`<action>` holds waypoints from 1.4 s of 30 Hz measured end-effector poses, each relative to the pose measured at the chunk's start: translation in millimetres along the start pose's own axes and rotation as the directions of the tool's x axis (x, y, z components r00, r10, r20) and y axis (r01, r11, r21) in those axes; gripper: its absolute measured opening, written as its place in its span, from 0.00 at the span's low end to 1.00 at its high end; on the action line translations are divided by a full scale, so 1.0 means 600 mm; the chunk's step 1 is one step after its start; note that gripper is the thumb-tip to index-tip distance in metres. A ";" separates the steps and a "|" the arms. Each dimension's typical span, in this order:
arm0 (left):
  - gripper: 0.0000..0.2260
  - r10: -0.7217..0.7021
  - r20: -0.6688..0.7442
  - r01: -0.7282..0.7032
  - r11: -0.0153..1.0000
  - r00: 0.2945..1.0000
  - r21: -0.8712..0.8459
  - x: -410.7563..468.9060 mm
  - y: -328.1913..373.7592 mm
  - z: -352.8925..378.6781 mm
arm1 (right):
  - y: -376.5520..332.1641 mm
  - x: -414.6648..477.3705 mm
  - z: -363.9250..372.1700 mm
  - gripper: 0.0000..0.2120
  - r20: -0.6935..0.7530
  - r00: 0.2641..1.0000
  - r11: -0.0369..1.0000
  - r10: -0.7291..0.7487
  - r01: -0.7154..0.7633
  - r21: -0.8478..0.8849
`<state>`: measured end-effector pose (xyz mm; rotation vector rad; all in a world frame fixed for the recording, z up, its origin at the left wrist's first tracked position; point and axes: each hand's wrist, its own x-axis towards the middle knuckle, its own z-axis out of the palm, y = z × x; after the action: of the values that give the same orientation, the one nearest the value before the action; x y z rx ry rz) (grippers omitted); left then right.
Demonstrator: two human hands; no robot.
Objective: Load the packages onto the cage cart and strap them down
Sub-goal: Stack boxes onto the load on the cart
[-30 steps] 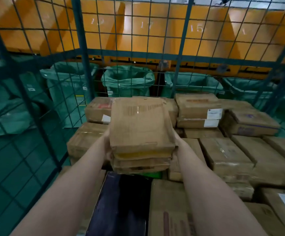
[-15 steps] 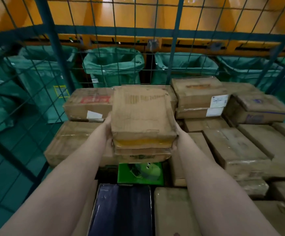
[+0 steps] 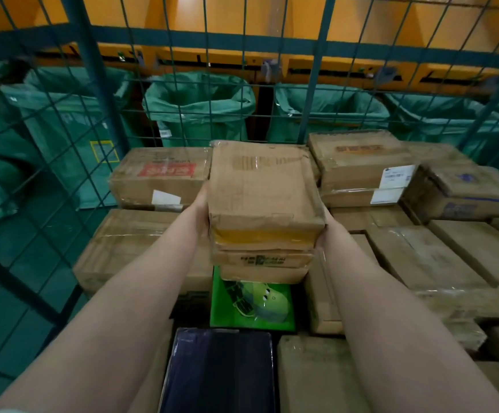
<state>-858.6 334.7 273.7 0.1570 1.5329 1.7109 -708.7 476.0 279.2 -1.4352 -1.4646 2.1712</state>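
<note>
**Squarely over the gap**

Held aloft, the stack of flat brown cardboard packages (image 3: 264,204) points its long axis at the green wire cage wall (image 3: 311,84), directly above the bright green box (image 3: 251,308). The left hand (image 3: 202,204) and right hand (image 3: 322,234) clamp opposite sides, equally near.

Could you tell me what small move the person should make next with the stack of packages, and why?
Probably lower the stack of packages straight down onto the green box. The left hand and right hand hold it by its sides just above that gap, between the left carton and the right carton. The gap looks about wide enough.
</note>
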 end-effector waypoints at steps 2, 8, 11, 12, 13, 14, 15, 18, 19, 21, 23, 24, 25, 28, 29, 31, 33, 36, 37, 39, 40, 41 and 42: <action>0.19 0.026 0.011 -0.026 1.000 1.000 0.006 -0.003 0.015 -0.024 | -0.017 -0.003 0.020 0.28 -0.005 1.000 1.000 -0.006 0.006 -0.013; 0.21 0.041 -0.145 -0.025 0.994 0.989 0.110 -0.019 0.062 -0.134 | -0.033 -0.029 0.128 0.23 0.128 0.990 0.992 -0.057 0.071 -0.101; 0.24 -0.005 -0.239 0.039 0.990 0.971 0.138 -0.021 0.077 -0.196 | -0.018 -0.037 0.171 0.20 0.184 0.981 0.987 -0.065 0.091 -0.135; 0.24 -0.013 -0.261 0.052 0.988 0.965 0.145 -0.025 0.084 -0.212 | -0.012 -0.037 0.193 0.21 0.224 0.973 0.990 -0.049 0.077 -0.119; 0.24 -0.009 -0.286 0.052 0.988 0.958 0.143 -0.019 0.085 -0.227 | -0.006 -0.022 0.211 0.22 0.245 0.968 0.993 -0.047 0.073 -0.097; 0.22 -0.001 -0.293 0.045 0.989 0.956 0.143 -0.012 0.085 -0.240 | 0.002 -0.015 0.227 0.22 0.238 0.970 0.995 -0.049 0.067 -0.071; 0.21 0.020 -0.288 0.017 0.992 0.957 0.127 -0.008 0.082 -0.249 | 0.008 -0.009 0.242 0.22 0.238 0.970 0.998 -0.042 0.054 -0.045; 0.23 -0.003 -0.277 0.016 0.999 0.961 0.045 0.010 0.062 -0.268 | 0.031 0.027 0.265 0.22 0.218 0.976 0.997 -0.005 0.020 -0.068; 0.23 0.020 -0.263 -0.012 0.999 0.965 0.031 0.013 0.059 -0.274 | 0.036 0.029 0.267 0.21 0.220 0.975 0.998 0.016 -0.001 -0.066; 0.24 0.077 -0.292 -0.075 0.997 0.953 0.016 0.045 0.040 -0.303 | 0.043 0.039 0.273 0.19 0.176 0.983 0.997 0.047 -0.036 -0.067; 0.28 0.043 -0.325 -0.052 0.998 0.945 -0.019 0.100 0.010 -0.348 | 0.052 0.055 0.278 0.18 0.087 0.995 0.993 0.057 -0.048 -0.106; 0.29 0.025 -0.314 -0.033 0.999 0.949 -0.021 0.099 0.004 -0.348 | 0.056 0.059 0.280 0.18 0.057 0.997 0.996 0.047 -0.042 -0.084; 0.27 0.021 -0.299 -0.030 0.999 0.954 -0.027 0.101 -0.001 -0.350 | 0.059 0.062 0.280 0.19 0.024 0.999 0.998 0.038 -0.037 -0.043; 0.23 0.009 -0.255 -0.010 1.000 0.967 -0.004 0.060 -0.001 -0.315 | 0.063 0.091 0.279 0.17 -0.043 0.998 0.999 -0.037 0.037 -0.014; 0.24 0.008 -0.237 -0.016 0.999 0.971 -0.033 0.058 -0.002 -0.311 | 0.061 0.097 0.277 0.16 -0.088 0.993 0.995 -0.082 0.076 -0.064; 0.25 0.019 -0.215 -0.038 0.996 0.977 -0.082 0.048 -0.002 -0.296 | 0.054 0.109 0.269 0.16 -0.225 0.954 0.957 -0.197 0.137 -0.256; 0.18 0.051 -0.236 -0.072 0.994 0.970 -0.081 0.048 -0.004 -0.285 | 0.046 0.111 0.264 0.19 -0.231 0.945 0.935 -0.231 0.150 -0.321; 0.11 0.102 -0.265 -0.112 0.993 0.959 -0.025 0.036 0.003 -0.270 | 0.043 0.101 0.259 0.27 0.014 0.997 0.996 -0.071 0.071 -0.062; 0.12 0.104 -0.261 -0.110 0.994 0.960 -0.009 0.029 0.010 -0.268 | 0.041 0.095 0.260 0.26 0.090 0.994 0.998 -0.063 0.063 0.000; 0.16 0.119 -0.249 -0.112 0.993 0.961 0.042 0.020 0.024 -0.273 | 0.041 0.086 0.267 0.22 0.172 0.981 0.996 -0.092 0.089 0.023; 0.14 0.128 -0.277 -0.117 0.992 0.952 0.054 0.017 0.029 -0.279 | 0.042 0.084 0.272 0.21 0.199 0.973 0.993 -0.115 0.115 0.012; 0.12 0.133 -0.302 -0.125 0.991 0.944 0.048 0.013 0.033 -0.286 | 0.045 0.077 0.279 0.24 0.229 0.965 0.991 -0.128 0.135 -0.012; 0.11 0.139 -0.315 -0.134 0.990 0.939 0.038 0.004 0.036 -0.291 | 0.051 0.074 0.286 0.27 0.254 0.960 0.990 -0.117 0.133 -0.047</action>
<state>-971.8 202.3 247.1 -0.0063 1.8055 1.9048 -853.5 377.0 238.7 -1.0817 -1.6697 2.3128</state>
